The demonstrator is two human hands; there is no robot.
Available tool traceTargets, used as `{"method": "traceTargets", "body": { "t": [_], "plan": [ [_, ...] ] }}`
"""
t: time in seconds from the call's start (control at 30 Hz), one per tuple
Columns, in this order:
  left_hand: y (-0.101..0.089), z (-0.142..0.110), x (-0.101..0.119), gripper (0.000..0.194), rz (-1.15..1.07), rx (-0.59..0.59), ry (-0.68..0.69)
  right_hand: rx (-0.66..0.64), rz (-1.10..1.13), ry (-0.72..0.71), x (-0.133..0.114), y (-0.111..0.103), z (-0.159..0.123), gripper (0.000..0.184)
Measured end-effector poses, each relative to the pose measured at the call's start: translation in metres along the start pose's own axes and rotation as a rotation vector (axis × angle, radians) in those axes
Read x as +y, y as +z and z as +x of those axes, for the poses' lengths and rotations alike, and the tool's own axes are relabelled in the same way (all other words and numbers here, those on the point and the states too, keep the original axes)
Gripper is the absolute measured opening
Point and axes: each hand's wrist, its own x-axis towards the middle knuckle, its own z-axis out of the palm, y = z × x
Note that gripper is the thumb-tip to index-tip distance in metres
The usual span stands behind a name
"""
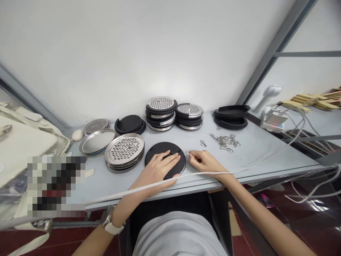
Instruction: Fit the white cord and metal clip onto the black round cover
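My left hand point(160, 167) lies flat, fingers stretched out, on top of a round black disc point(162, 147) with a thin shiny rim near the table's front edge. Just right of that disc, my right hand point(200, 160) is closed in a pinch. A small bent metal wire clip point(187, 153) pokes out from its fingertips toward the disc; most of it is hidden. Beyond this hand lie a single wire clip point(203, 143) and a loose heap of similar metal clips point(226, 141). Left of the disc stands a stack of round metal grater plates point(125, 147).
Along the wall stand stacked graters with black rims point(161, 105), point(189, 111) more graters, black round parts point(130, 124) and black trays point(231, 117). Plain metal plates point(98, 141) sit at left. A white cable point(255, 165) crosses in front of both forearms. A cream bag point(29, 138) hangs left.
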Motion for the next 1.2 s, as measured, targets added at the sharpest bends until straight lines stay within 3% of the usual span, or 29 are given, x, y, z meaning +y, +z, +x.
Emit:
{"method": "traceTargets", "body": {
  "t": [0.5,1.2],
  "plan": [
    [-0.0041,-0.0032,0.0046,0.058,-0.085,-0.014,0.133,0.033,-0.077,-0.005,-0.0034,-0.0004,0.0001,0.020],
    [-0.0006,-0.0015,0.0068,0.059,-0.074,0.003,0.088,0.015,-0.161,0.024,-0.0039,-0.0002,0.0007,0.023]
  ]
}}
